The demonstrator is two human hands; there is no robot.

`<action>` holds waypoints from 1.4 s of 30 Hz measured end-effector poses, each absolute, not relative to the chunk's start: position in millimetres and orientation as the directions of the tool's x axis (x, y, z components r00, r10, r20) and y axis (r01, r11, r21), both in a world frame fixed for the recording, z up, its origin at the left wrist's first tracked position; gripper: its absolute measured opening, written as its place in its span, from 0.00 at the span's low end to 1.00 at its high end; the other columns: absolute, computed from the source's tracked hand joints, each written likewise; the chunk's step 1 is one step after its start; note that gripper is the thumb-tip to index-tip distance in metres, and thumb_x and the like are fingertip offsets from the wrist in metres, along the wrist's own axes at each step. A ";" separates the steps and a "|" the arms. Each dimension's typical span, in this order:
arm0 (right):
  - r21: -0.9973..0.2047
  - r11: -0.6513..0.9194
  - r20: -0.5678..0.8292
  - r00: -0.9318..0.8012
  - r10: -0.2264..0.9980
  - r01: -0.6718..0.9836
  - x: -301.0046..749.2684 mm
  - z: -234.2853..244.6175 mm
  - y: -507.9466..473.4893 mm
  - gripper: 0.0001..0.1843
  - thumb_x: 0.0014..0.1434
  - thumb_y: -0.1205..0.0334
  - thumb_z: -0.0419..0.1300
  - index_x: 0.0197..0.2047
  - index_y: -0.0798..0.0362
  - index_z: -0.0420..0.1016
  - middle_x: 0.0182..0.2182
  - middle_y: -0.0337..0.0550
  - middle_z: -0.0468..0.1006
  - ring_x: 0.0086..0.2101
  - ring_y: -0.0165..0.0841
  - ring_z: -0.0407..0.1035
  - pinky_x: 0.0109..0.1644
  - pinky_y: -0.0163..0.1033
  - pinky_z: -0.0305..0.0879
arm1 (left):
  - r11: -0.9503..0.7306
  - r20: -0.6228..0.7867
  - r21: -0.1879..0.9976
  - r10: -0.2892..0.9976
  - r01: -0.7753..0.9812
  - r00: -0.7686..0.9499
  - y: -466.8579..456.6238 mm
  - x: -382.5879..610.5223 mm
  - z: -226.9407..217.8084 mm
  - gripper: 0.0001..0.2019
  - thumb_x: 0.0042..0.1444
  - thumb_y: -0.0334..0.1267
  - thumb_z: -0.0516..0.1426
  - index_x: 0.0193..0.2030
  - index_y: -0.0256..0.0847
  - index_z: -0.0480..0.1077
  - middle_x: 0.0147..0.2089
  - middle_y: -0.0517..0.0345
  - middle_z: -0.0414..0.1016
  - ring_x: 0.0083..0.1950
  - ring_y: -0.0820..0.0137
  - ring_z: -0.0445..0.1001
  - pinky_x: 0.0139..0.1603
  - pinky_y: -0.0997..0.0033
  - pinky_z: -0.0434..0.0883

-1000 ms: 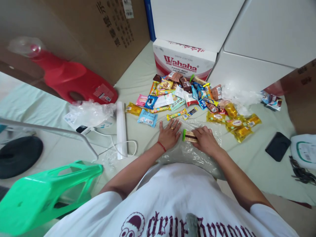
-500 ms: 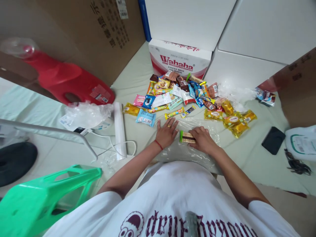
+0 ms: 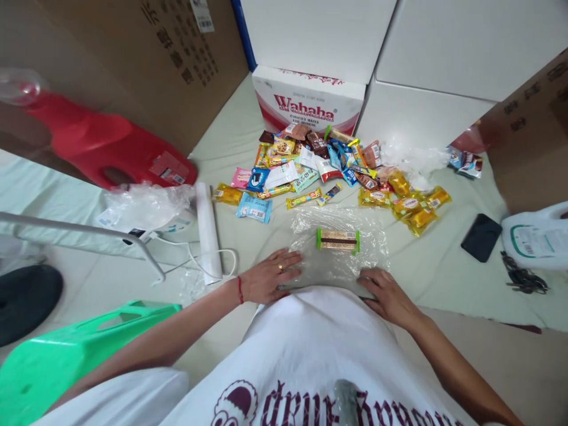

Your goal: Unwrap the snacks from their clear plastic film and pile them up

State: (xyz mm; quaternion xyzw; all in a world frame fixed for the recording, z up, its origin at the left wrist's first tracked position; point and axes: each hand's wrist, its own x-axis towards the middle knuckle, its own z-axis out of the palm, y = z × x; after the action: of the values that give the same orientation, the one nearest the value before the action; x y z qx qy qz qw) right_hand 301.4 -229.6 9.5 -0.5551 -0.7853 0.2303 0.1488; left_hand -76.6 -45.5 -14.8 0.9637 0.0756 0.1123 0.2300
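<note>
- clock dirs taken from the snack bar (image 3: 337, 240) as ctr, 12 = away from person
- bar: green-ended wrapper, lies roughly crosswise on clear plastic (image 3: 323, 266), both hands off it; can't tell if a plastic layer also covers it
- clear plastic: wrinkled, spread on pale green cloth (image 3: 444, 278), near edge by person's white shirt (image 3: 319, 343)
- L hand (image 3: 271, 276): at 8 o'clock, palm down, fingers loosely extended w/ small gaps, tips over plastic's near L part; ring on a finger, red cord (image 3: 240, 290) at wrist; can't tell if it pinches the edge
- R hand (image 3: 387, 294): btwn 4 & 5 o'clock, fingers part bent, tips at plastic's near R edge, thumb side low; can't tell if edge is gripped
- snack pile (image 3: 306, 165): approx 11 o'clock, mixed wrapped pkts, apart from bar, just in front of Wahaha box (image 3: 306, 100)
- yellow pkts (image 3: 410, 207): btwn 2 & 3 o'clock, clustered, next to crumpled clear wrap (image 3: 412, 155) at 2
- 3 o'clock, well off: flat black item (image 3: 481, 238), then white jug (image 3: 535, 236)
- 9 o'clock: white roll (image 3: 208, 234); further out, btwn 9 & 10, red bottle (image 3: 115, 148) lying tilted
- btwn 8 & 9, far: green plastic stool (image 3: 89, 349), partly behind L forearm
</note>
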 end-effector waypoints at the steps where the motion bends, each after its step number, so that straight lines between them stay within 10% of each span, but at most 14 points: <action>1: -0.523 0.276 -0.013 -0.331 0.943 0.806 301.0 3.0 -232.0 0.20 0.69 0.56 0.61 0.62 0.45 0.75 0.59 0.54 0.76 0.57 0.48 0.70 0.61 0.60 0.68 | -0.884 0.144 0.454 0.199 0.114 0.969 -46.1 -78.9 -17.2 0.22 0.65 0.44 0.58 0.64 0.42 0.70 0.73 0.37 0.66 0.77 0.52 0.59 0.77 0.41 0.56; 11: -0.727 0.133 -0.045 -0.240 0.970 0.674 321.5 20.2 -207.0 0.17 0.73 0.51 0.51 0.45 0.45 0.81 0.40 0.49 0.83 0.43 0.42 0.76 0.50 0.51 0.74 | -0.480 -0.014 0.820 0.528 0.312 0.849 -27.7 -63.2 1.7 0.19 0.70 0.52 0.50 0.44 0.44 0.78 0.49 0.47 0.84 0.56 0.61 0.80 0.62 0.58 0.73; 17: -0.738 -0.086 -0.151 -0.040 0.988 0.669 344.8 43.0 -141.7 0.19 0.70 0.44 0.52 0.42 0.49 0.77 0.36 0.43 0.81 0.36 0.38 0.74 0.42 0.40 0.70 | -0.177 -0.205 0.860 0.739 0.479 0.641 9.6 -28.8 15.5 0.20 0.63 0.56 0.53 0.35 0.41 0.74 0.32 0.56 0.78 0.36 0.66 0.73 0.41 0.68 0.71; 25: -0.089 -0.129 -0.268 0.101 0.958 0.988 345.8 43.1 -66.9 0.15 0.69 0.58 0.52 0.45 0.51 0.80 0.43 0.52 0.81 0.40 0.42 0.74 0.39 0.40 0.62 | -0.143 -0.041 0.514 0.981 0.846 0.191 43.3 -5.5 0.4 0.07 0.54 0.39 0.60 0.39 0.42 0.72 0.41 0.52 0.73 0.40 0.62 0.72 0.39 0.64 0.68; 28: -0.071 -0.002 -0.156 -0.009 0.988 0.997 334.9 50.1 -44.1 0.17 0.71 0.59 0.50 0.51 0.53 0.79 0.46 0.55 0.80 0.48 0.44 0.71 0.47 0.42 0.63 | -0.158 0.183 0.510 0.980 0.846 0.072 28.2 -11.4 12.4 0.09 0.58 0.34 0.54 0.43 0.40 0.73 0.45 0.47 0.73 0.47 0.58 0.73 0.48 0.58 0.71; 32: -0.155 0.214 -0.176 -0.240 0.955 0.964 313.7 43.8 -9.8 0.21 0.70 0.54 0.56 0.61 0.55 0.73 0.52 0.55 0.78 0.53 0.47 0.67 0.55 0.45 0.62 | -0.506 0.414 0.456 0.849 0.732 0.329 -11.7 4.3 31.4 0.15 0.63 0.30 0.50 0.48 0.43 0.76 0.48 0.49 0.76 0.51 0.60 0.72 0.55 0.55 0.69; 36: -0.162 0.141 -0.329 -0.188 0.925 0.977 299.2 33.9 17.7 0.19 0.64 0.56 0.64 0.56 0.55 0.77 0.44 0.54 0.81 0.50 0.47 0.69 0.50 0.42 0.61 | -0.729 0.181 0.374 0.663 0.573 0.726 -38.4 45.3 30.5 0.19 0.67 0.33 0.51 0.60 0.46 0.75 0.52 0.49 0.78 0.51 0.60 0.71 0.52 0.56 0.68; 42: -0.413 0.134 -0.341 -0.290 0.894 0.901 304.5 49.4 13.7 0.12 0.66 0.64 0.59 0.47 0.52 0.83 0.35 0.45 0.82 0.35 0.36 0.72 0.40 0.36 0.58 | -0.686 -0.073 0.297 0.677 0.664 0.732 -43.3 67.2 9.9 0.20 0.70 0.35 0.51 0.66 0.44 0.71 0.43 0.47 0.79 0.51 0.57 0.72 0.49 0.56 0.68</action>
State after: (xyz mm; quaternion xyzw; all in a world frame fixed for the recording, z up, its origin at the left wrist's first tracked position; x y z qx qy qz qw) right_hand 304.5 13.7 49.4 -0.5959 -0.7531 0.2788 -0.0061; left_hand 67.2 -43.3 9.9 0.9180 0.3651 0.0212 0.1535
